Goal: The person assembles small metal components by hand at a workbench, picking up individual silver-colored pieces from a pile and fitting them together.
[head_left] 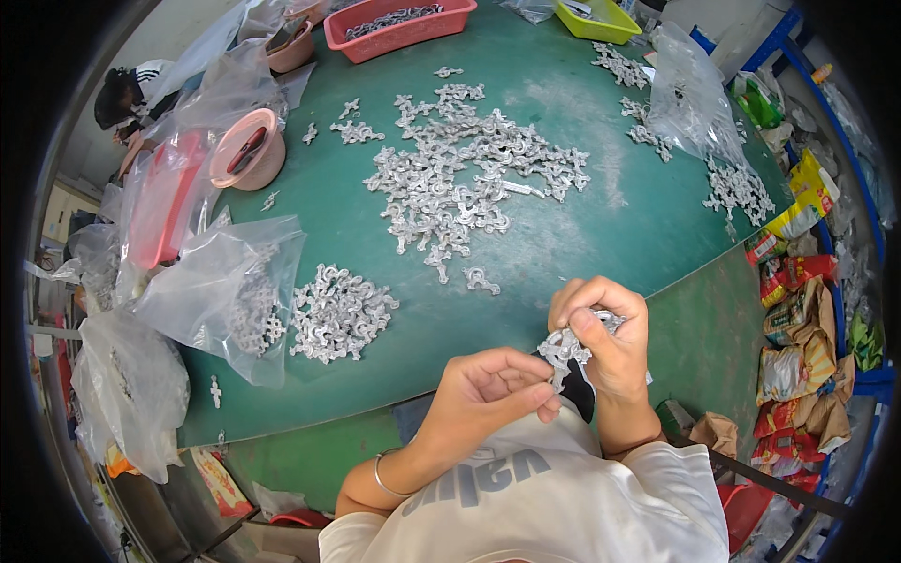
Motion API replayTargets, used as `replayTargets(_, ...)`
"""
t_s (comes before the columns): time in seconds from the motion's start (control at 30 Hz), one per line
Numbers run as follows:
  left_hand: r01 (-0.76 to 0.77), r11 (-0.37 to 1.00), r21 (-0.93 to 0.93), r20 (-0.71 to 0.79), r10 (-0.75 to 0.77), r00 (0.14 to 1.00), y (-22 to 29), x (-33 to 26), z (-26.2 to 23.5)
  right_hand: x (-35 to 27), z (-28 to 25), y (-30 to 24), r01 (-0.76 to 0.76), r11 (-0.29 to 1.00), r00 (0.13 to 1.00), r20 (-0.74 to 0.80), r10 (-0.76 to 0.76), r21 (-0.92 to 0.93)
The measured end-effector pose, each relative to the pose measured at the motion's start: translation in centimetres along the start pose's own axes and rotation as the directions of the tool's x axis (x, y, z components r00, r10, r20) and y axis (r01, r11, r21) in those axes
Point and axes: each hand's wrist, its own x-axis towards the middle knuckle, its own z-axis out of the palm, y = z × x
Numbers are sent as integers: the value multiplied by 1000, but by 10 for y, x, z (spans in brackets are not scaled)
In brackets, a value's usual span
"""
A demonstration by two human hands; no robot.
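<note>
The right grip is pinching a silver piece, with the thumb on the near side. The silver piece is up in the air, in front of the white shirt, near the edge of the tabletop. The left grip has its thumb and fingers close together by the low end of the piece. I cannot tell if it is pinching it or just touching it.

To do this well, I think the right grip should hold firm while the left one works gently. The thin, curly parts look like they could bend or poke a finger. Holding it over the tabletop would help if it slips.

A loose piece lies just past the hands, near a big heap of silver pieces. To the left is a smaller heap, right beside a clear bag with silver pieces showing inside.

A pink bowl holds a thing with a red handle. At the far side, a red tub has metal pieces in it. The yellow-green tub has something inside, but it is too small to tell what.
</note>
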Motion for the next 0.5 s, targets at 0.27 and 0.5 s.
replayTargets(0.27,-13,998,66,22,11,1000,0,1,2,0,-1,-2,-3,998,998,57,0,60)
replayTargets(0.5,-11,998,66,55,7,998,0,-1,1,-1,-1,1,-47,993,997,62,40,112)
